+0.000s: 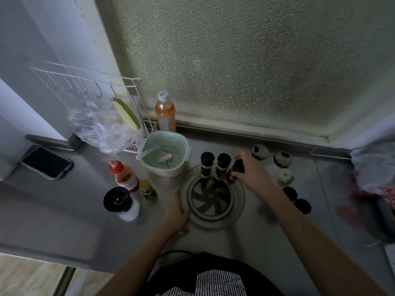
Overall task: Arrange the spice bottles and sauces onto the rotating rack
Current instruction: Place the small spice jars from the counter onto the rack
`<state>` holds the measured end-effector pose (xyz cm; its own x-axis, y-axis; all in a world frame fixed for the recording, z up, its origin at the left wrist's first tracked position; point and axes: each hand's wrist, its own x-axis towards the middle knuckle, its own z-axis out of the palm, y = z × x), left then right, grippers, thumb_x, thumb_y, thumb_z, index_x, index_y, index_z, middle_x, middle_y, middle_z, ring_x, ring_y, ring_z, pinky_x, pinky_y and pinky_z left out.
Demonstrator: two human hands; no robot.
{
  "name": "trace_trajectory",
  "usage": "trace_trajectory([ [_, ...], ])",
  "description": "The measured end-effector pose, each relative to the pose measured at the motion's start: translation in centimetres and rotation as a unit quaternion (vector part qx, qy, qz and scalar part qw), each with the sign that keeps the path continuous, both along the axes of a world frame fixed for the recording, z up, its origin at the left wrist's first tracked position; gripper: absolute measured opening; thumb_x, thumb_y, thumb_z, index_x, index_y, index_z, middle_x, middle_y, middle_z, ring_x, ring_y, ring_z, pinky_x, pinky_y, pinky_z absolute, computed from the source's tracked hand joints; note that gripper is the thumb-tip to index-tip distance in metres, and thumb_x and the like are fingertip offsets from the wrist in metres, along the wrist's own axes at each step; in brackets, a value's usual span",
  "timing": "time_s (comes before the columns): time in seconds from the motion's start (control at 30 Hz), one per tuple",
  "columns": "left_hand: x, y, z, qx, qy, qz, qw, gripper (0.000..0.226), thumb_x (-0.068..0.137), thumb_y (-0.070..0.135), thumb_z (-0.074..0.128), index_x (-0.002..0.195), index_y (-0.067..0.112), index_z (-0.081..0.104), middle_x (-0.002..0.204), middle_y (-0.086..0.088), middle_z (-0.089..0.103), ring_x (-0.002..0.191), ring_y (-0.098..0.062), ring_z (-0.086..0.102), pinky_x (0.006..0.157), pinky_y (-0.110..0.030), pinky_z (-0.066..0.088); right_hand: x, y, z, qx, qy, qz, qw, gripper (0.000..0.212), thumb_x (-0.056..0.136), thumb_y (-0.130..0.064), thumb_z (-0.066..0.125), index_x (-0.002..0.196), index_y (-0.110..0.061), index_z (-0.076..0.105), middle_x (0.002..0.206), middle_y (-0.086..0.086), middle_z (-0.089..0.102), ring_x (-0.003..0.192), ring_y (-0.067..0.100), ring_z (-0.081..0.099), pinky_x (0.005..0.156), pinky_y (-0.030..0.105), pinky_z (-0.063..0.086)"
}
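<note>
The rack stands on the table, near its front edge. Left of it are a phone, a red sauce bottle and a shaker. The left hand grips the rack's left rim. Two bottles stand at its back rim. The right hand grips a third bottle beside them. More jars wait at the right.

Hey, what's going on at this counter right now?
A person is loading spice bottles onto a clear rotating rack. The left hand grips the rack's rim, while the right hand sets a dark-capped bottle beside two bottles already standing on it. More jars and sauces wait on the counter either side.
</note>
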<state>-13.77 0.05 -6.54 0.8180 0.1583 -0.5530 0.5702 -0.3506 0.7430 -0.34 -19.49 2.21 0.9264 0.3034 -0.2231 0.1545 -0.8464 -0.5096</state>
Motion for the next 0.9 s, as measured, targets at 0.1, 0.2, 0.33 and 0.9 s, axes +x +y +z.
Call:
trace_trajectory([
  [0.1,0.5,0.9,0.3,-0.017,0.038,-0.004,0.999,0.076,0.093,0.015,0.041,0.145,0.028,-0.013,0.100,-0.031,0.064,0.044,-0.023,0.064,0.046,-0.034,0.058,0.7,0.6,-1.8,-0.020,0.027,0.006,0.999,0.040,0.080,-0.013,0.069,0.112,-0.012,0.044,0.115,0.015,0.058,0.107,0.030,0.054,0.079,0.032,0.040],
  [0.2,0.5,0.8,0.7,-0.035,0.041,0.016,0.998,0.076,0.092,0.011,0.042,0.145,0.027,-0.010,0.083,-0.022,0.064,0.040,-0.018,0.062,0.040,-0.029,0.054,0.8,0.8,-2.5,-0.007,0.026,0.007,1.000,0.045,0.079,-0.013,0.070,0.116,-0.013,0.043,0.120,0.015,0.058,0.112,0.031,0.055,0.087,0.038,0.044],
  [0.33,0.3,0.0,0.6,-0.077,0.079,0.042,0.993,0.068,0.089,0.014,0.046,0.141,0.027,0.005,0.079,-0.020,0.062,0.046,-0.027,0.061,0.044,-0.037,0.056,0.5,-1.2,-1.6,0.033,0.057,0.012,0.998,0.069,0.074,-0.017,0.076,0.132,-0.018,0.039,0.137,0.010,0.048,0.123,0.028,0.048,0.097,0.036,0.039],
  [0.9,0.4,0.8,0.6,0.010,0.023,0.042,0.999,0.039,0.093,0.020,0.046,0.131,0.015,0.037,0.064,-0.007,0.061,0.029,-0.012,0.055,0.032,-0.026,0.049,0.1,-9.6,-3.3,-0.062,-0.016,-0.189,0.980,0.045,0.080,-0.021,0.061,0.121,-0.016,0.042,0.108,0.027,0.056,0.096,0.041,0.053,0.079,0.044,0.046],
])
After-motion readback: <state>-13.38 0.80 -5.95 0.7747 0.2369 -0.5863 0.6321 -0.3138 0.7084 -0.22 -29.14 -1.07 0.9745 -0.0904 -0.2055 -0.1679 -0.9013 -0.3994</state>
